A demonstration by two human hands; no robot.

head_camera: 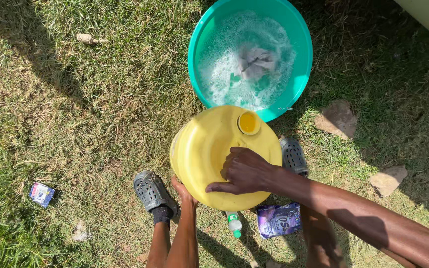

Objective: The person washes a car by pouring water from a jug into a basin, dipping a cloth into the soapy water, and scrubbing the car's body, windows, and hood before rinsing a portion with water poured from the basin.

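A large yellow plastic jerrycan (pixel 209 149) with an open round mouth is held up in front of me, its mouth toward a teal basin (pixel 301 59). The basin sits on grass and holds foamy water with a grey cloth (pixel 255 62) soaking in it. My right hand (pixel 244 172) grips the jerrycan's handle on top. My left hand (pixel 183 191) supports the can from below at its near edge. My feet in grey perforated clogs stand on either side of the can.
On the grass by my feet lie a purple detergent sachet (pixel 279 220) and a small bottle with a green cap (pixel 234 224). Flat stones (pixel 337 119) lie to the right, another stone (pixel 388 180) further right. A small blue packet (pixel 41 193) lies at left.
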